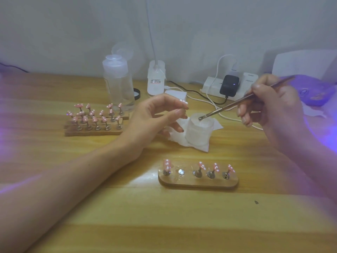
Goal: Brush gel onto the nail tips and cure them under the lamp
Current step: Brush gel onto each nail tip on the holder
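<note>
My right hand (pixel 273 105) holds a thin metal-handled brush (pixel 237 103), its tip dipped into an open frosted gel jar (pixel 198 132) standing on a white wipe (pixel 202 146). My left hand (pixel 155 114) hovers just left of the jar and pinches a small pink nail tip (pixel 183 102) on its stand between thumb and forefinger. In front of me a wooden holder (pixel 197 181) carries several pink nail tips with white dots and one bare magnet spot. The purple-lit curing lamp (pixel 313 90) glows at the far right.
Stacked wooden holders (pixel 93 131) full of pink nail tips sit at the left. Behind stand a clear pump bottle (pixel 118 83), a white lamp base (pixel 156 79), a jar lid (pixel 137 94), and a power strip (pixel 213 84) with a black adapter and trailing cables.
</note>
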